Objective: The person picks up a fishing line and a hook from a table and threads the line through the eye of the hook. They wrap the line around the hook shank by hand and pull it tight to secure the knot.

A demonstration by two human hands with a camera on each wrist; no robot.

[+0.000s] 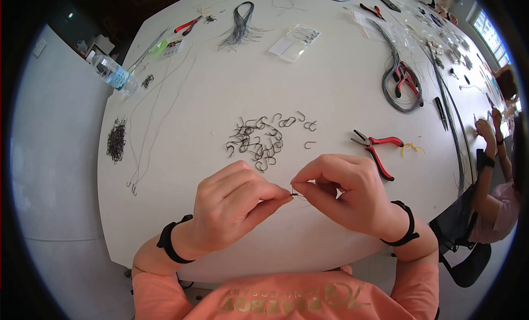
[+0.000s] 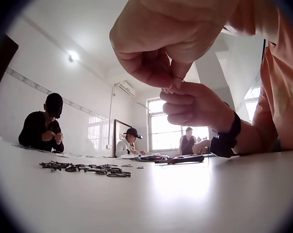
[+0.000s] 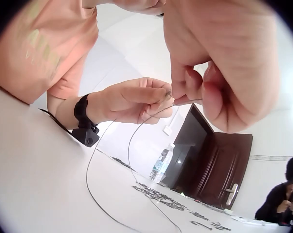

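Observation:
Both hands meet close over the near side of the table. My left hand [image 1: 231, 204] pinches a small dark fish hook [image 1: 294, 194] between thumb and forefinger, mostly hidden by the fingertips. Right beside it, my right hand [image 1: 350, 196] pinches a thin fishing line [image 3: 129, 141] with its thumb and forefinger. In the right wrist view this line loops down from the fingers toward the table. Beyond the hands lies a loose pile of dark fish hooks [image 2: 73, 168], with a few single ones to its right.
Red-handled pliers [image 1: 387, 140] lie right of the hooks. A denser hook pile [image 1: 116, 141] and a water bottle [image 1: 114, 75] are at left. Farther back are a clear plastic box [image 1: 287, 48] and a line bundle [image 1: 240, 28]. Other people sit around the table.

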